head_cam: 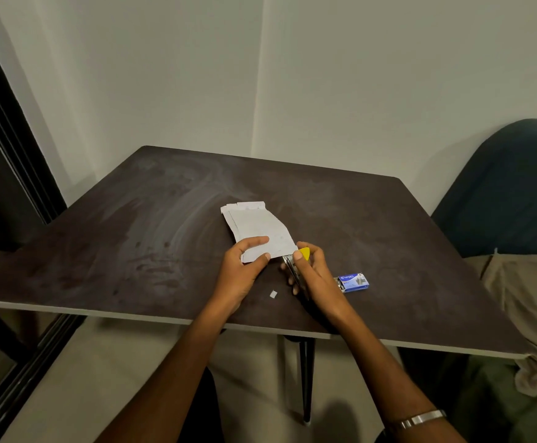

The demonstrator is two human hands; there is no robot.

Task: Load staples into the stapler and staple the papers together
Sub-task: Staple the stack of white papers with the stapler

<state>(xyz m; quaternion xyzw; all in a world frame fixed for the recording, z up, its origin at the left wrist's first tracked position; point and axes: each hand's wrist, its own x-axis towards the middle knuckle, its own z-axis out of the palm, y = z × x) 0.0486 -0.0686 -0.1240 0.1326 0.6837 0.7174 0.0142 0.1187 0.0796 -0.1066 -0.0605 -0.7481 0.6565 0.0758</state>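
On the dark table (133, 235), the left hand (241, 270) pinches the near edge of the papers (257, 228) between thumb and fingers. The right hand (312, 270) has its fingers curled round the stapler (294, 262), whose yellow tip touches the papers' corner. A blue staple box (353, 282) lies just beside that hand, and a tiny paper scrap (273, 294) lies between the wrists.

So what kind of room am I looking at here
Probably a room in a home, not an office: a dark square wooden table pushed into a plain white wall corner, a dark teal cushioned chair beside it, and crumpled beige bedding at right.
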